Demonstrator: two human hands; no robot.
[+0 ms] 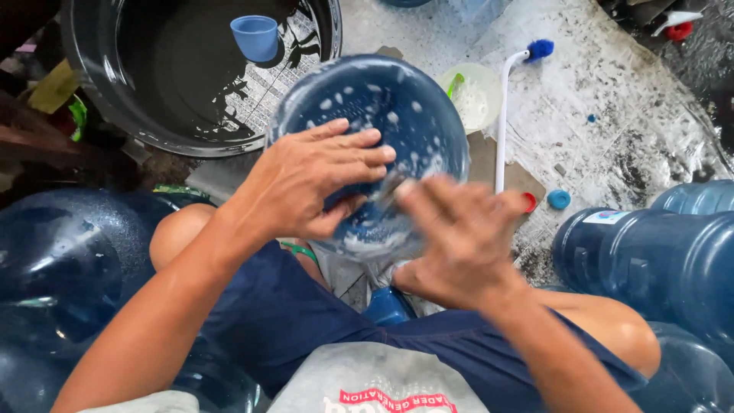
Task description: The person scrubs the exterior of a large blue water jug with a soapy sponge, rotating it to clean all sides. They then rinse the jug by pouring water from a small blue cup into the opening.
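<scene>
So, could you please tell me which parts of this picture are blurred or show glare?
Head view: the right hand is motion-blurred, the left hand on the soapy blue water jug is sharp, and the water in the round black tub reflects bright light.

The left hand point(317, 180) lies flat on the soapy base of a blue water jug point(413, 107). The blurred right hand point(459, 237) presses against the jug's lower edge. A black tub point(99, 69) of water stands just beyond.

an outdoor wash area, likely a water refilling station's yard. large blue water jugs point(650, 260) crowd a wet, stained concrete floor point(612, 99). a black tub point(92, 69) holds water.
</scene>
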